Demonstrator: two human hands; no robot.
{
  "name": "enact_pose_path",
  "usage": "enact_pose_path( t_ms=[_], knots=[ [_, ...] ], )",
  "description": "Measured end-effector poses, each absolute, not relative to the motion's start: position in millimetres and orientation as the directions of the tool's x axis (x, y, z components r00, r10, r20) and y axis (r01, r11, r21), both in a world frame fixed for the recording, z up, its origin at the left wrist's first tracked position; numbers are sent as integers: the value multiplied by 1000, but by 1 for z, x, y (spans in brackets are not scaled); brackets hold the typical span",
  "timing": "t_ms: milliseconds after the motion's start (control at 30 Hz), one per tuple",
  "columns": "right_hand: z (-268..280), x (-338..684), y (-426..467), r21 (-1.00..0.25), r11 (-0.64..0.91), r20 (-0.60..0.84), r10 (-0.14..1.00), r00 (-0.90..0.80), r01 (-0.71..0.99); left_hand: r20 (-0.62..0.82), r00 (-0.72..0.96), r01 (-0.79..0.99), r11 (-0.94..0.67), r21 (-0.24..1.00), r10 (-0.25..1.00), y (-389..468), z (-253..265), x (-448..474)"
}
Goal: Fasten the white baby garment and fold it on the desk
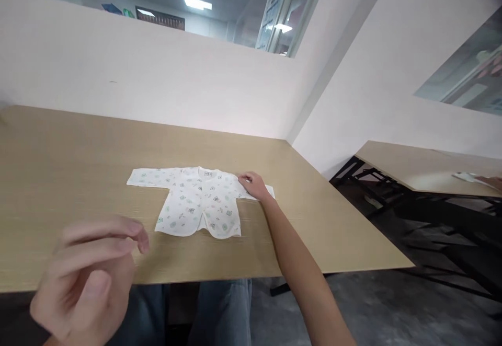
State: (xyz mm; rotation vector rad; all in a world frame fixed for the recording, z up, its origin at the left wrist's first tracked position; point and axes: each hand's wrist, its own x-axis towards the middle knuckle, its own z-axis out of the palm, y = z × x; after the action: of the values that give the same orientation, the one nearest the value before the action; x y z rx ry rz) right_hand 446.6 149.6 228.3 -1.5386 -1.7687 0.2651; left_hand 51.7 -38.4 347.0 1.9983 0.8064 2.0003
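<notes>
A small white baby shirt [200,199] with a printed pattern lies spread on the table, its neckline facing the wall and its sleeves out to both sides. The front hem parts at the middle. My right hand [254,184] rests on the right sleeve near the shoulder, its bent fingertips closed on the fabric there. Part of that sleeve is hidden beneath the hand. Raised close to the camera at lower left, my left hand [90,278] holds nothing; its fingers are loosely curled, with the thumb apart from them.
The wooden table [78,142] meets a white wall [157,84] with a window above it. At right stands another table [431,168] on dark metal legs, where a person's hand [490,181] touches a pale item. My legs [223,312] are under the near table edge.
</notes>
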Motion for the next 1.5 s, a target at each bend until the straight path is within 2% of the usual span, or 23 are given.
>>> enact_pose_path(
  t_ms=[67, 100, 133, 200, 300, 433, 533, 667, 800, 933, 1067, 1167, 1300, 1400, 1500],
  knots=[
    [228, 446, 150, -609, 239, 390, 921, 23, 757, 882, -62, 238, -852, 467, 466, -25, 349, 51],
    [229, 446, 150, -611, 229, 381, 924, 28, 758, 895, 42, 249, -872, 420, 444, -10, 349, 50],
    [229, 446, 149, -612, 218, 372, 927, 33, 761, 856, 153, 263, -856, 446, 493, 9, 347, 49],
    [232, 448, 148, -607, 187, 353, 934, 51, 773, 718, 267, 396, -752, 527, 643, 60, 339, 42],
    [239, 457, 143, -589, 112, 311, 946, 96, 801, 483, 296, 624, -550, 556, 824, 146, 312, 22],
    [250, 475, 133, -575, 17, 221, 966, 136, 818, 319, 267, 829, -386, 405, 909, 224, 265, -18],
    [255, 489, 126, -592, -20, 138, 982, 126, 805, 252, 243, 880, -322, 349, 937, 243, 243, -40],
    [261, 503, 120, -631, -73, 34, 992, 122, 772, 271, 205, 886, -296, 356, 940, 247, 237, -49],
    [265, 506, 116, -647, -117, 28, 984, 176, 753, 295, 183, 875, -292, 386, 938, 252, 238, -49],
    [272, 496, 118, -636, -121, 137, 954, 265, 762, 331, 91, 844, -249, 476, 939, 258, 249, -46],
    [299, 489, 134, -619, -84, 322, 880, 349, 781, 408, -7, 824, -225, 520, 913, 266, 299, -38],
    [335, 493, 147, -609, -37, 469, 789, 396, 793, 520, -78, 779, -273, 564, 850, 267, 355, -34],
    [369, 499, 149, -594, 115, 669, 620, 410, 796, 674, -103, 763, -377, 525, 731, 255, 404, -42],
    [361, 497, 133, -649, 191, 666, 611, 428, 737, 708, -65, 759, -426, 492, 703, 240, 397, -58],
    [330, 491, 111, -757, 182, 538, 719, 440, 628, 683, 0, 734, -464, 495, 730, 223, 360, -75]
  ],
)
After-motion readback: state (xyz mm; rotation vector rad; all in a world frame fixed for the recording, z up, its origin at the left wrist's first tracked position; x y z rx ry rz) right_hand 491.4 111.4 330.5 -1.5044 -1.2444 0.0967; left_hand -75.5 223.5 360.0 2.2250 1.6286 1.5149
